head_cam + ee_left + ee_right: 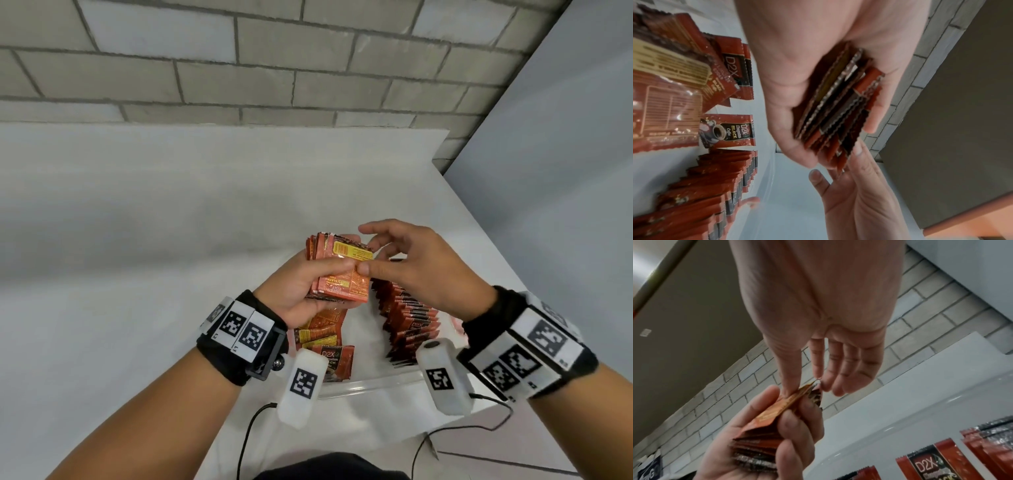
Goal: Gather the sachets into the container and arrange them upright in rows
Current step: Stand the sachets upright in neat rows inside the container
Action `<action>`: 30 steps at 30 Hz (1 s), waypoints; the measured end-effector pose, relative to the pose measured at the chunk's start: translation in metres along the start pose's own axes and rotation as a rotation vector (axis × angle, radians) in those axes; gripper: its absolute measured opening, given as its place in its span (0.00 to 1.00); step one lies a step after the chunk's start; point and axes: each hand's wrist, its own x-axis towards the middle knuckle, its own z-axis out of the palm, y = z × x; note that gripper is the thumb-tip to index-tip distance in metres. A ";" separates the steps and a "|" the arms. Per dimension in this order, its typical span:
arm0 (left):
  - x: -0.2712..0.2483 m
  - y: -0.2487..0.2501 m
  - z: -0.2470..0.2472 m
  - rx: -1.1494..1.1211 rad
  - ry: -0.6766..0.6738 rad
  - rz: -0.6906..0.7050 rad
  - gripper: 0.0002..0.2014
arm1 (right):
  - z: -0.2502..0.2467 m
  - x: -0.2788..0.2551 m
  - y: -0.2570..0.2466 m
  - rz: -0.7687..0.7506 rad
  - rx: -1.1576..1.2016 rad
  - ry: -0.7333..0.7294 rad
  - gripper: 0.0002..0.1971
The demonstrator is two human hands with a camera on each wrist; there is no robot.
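Left hand (297, 291) grips sachets (344, 277) near D2X BLACK Coffee sachet (729, 131).

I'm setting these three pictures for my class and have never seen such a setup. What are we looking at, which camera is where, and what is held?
No machine here: a person's two bare hands, with marker bands on the wrists. The wide picture comes from a head camera; the other two look along each wrist. The left hand grips a stack of sachets; the right hand rests its thumb on the top one. Below, on a white table, a clear container holds an upright row of sachets and a few loose sachets lying flat.
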 end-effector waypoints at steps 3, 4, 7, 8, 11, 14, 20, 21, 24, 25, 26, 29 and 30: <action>0.002 -0.002 0.005 0.022 0.001 -0.013 0.23 | -0.005 -0.006 0.004 -0.053 0.083 0.074 0.12; 0.004 -0.003 0.005 0.030 0.027 -0.007 0.29 | -0.007 -0.008 0.005 -0.086 0.094 0.141 0.11; 0.007 -0.007 0.005 -0.026 0.103 0.010 0.42 | -0.009 -0.016 0.008 -0.199 0.044 0.314 0.10; 0.008 -0.008 0.006 -0.057 0.094 0.013 0.39 | -0.007 -0.018 0.010 -0.239 -0.008 0.323 0.10; 0.007 -0.009 0.010 -0.110 0.057 0.043 0.24 | 0.004 -0.023 0.023 -0.338 -0.148 0.192 0.08; 0.007 -0.008 0.010 -0.097 0.088 0.074 0.23 | 0.006 -0.029 0.030 -0.347 -0.234 0.077 0.12; 0.005 -0.008 0.014 0.058 0.070 0.082 0.25 | -0.007 -0.019 0.020 -0.216 -0.169 0.150 0.15; 0.005 -0.008 0.015 0.088 0.062 0.087 0.22 | -0.008 -0.016 0.018 -0.191 -0.162 0.110 0.15; 0.004 -0.006 0.018 0.150 0.089 0.097 0.16 | -0.014 -0.009 0.012 -0.126 -0.166 0.005 0.15; 0.003 -0.004 0.017 0.165 0.115 0.110 0.16 | -0.018 -0.005 0.013 -0.101 -0.169 -0.020 0.12; 0.003 0.000 0.015 0.172 0.151 0.125 0.16 | -0.022 -0.002 0.014 -0.075 -0.177 -0.042 0.10; 0.003 0.012 0.004 0.143 0.284 0.166 0.18 | -0.030 0.012 0.026 -0.022 -0.308 -0.073 0.05; 0.002 0.014 0.000 0.125 0.301 0.173 0.17 | -0.028 0.017 0.031 -0.015 -0.375 -0.082 0.04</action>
